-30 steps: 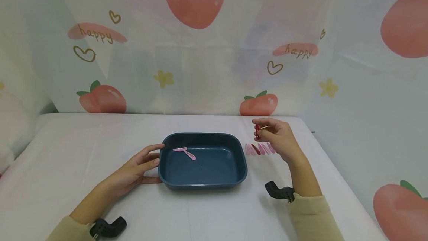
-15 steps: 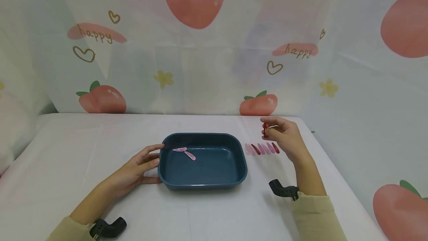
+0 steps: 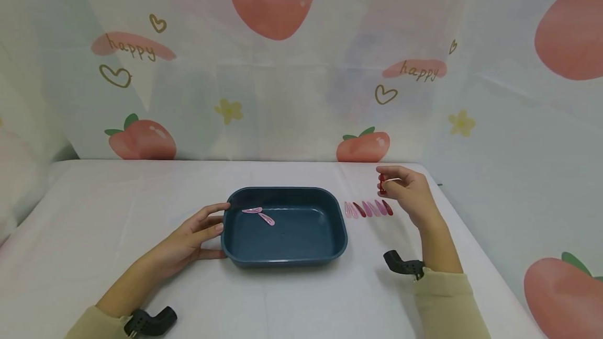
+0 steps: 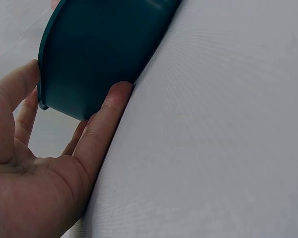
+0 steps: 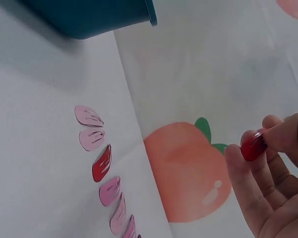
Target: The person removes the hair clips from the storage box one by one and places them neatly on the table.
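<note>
My right hand pinches a red snap hair clip between thumb and fingers, raised above the table. Below and left of it lies a row of several hair clips, with pink ones and red ones laid side by side. My left hand touches the left end of a dark teal plastic bin, fingers mostly straight. In the left wrist view, one fingertip meets the bin's rim and another digit lies low along its wall. Two pink hair clips rest inside the bin, toward its left.
A white cloth covers the table, whose right edge runs close beside my right forearm. Behind it hangs a printed backdrop with peaches and hearts. Black camera mounts sit on both wrists.
My right hand has moved to the right with the red hair clip, uncovering the red clip at the row's right end. My left hand stays against the bin.
</note>
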`<state>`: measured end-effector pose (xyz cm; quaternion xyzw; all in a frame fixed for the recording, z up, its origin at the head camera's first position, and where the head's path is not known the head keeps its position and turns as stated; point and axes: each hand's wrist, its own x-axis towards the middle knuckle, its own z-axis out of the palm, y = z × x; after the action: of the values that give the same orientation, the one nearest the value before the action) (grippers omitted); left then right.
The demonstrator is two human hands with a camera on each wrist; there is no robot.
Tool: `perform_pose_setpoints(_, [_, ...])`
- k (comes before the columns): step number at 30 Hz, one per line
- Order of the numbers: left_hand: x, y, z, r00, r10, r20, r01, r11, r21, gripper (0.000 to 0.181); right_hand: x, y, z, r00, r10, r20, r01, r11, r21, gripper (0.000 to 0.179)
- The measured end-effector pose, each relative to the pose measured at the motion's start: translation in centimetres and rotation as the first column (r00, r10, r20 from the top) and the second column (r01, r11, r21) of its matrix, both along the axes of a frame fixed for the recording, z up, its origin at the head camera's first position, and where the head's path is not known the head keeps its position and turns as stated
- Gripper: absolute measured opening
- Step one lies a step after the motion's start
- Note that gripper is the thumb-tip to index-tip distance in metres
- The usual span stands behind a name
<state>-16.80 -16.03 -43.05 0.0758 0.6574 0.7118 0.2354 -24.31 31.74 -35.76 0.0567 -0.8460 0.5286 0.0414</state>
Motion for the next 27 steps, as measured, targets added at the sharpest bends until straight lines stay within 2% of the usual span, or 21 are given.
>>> perform_pose_setpoints(8, [0.0,0.0,0.0,1.0,0.0,0.002,0.0,1.0,-0.001,0.055,-0.4,1.1,-0.5,0.998,-0.053,0.034,0.053,0.999,-0.008,0.037])
perform_pose_setpoints(16, [0.1,0.0,0.0,1.0,-0.002,0.004,0.002,1.0,0.002,0.055,-0.8,2.1,-1.2,0.997,-0.065,0.052,0.067,0.997,-0.046,0.036])
perform_pose_setpoints(27, [0.1,0.0,0.1,1.0,-0.002,0.007,0.002,1.0,-0.001,0.056,-0.8,3.2,-1.5,0.99,-0.107,0.089,0.107,0.994,0.001,0.037])
